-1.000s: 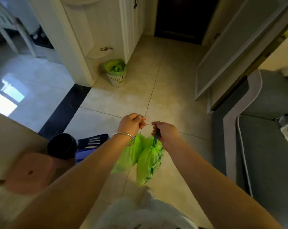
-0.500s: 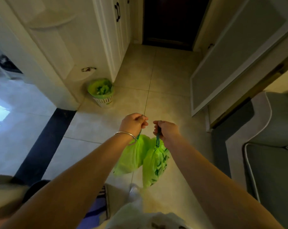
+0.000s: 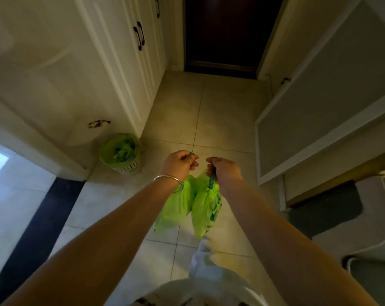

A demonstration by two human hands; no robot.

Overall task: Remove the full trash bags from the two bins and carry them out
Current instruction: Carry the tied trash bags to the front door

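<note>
Two full bright-green trash bags hang side by side in front of me over the tiled floor. My left hand (image 3: 179, 165), with a silver bangle on the wrist, grips the drawstring of the left bag (image 3: 175, 206). The drawstring of the right bag (image 3: 206, 208), which has a dark green print, is held in my right hand (image 3: 224, 171). A small white slatted bin (image 3: 120, 156) with a green liner stands on the floor to the left, against the cabinet's foot.
White cabinets (image 3: 112, 62) line the left of a narrow hallway. A dark door (image 3: 227, 34) closes its far end. A framed panel (image 3: 324, 100) leans on the right wall. A grey sofa (image 3: 350, 221) is at the lower right.
I have walked forward along the hallway with both bags. The bin and the dark door are closer, and the items at the lower left have dropped out of view.
</note>
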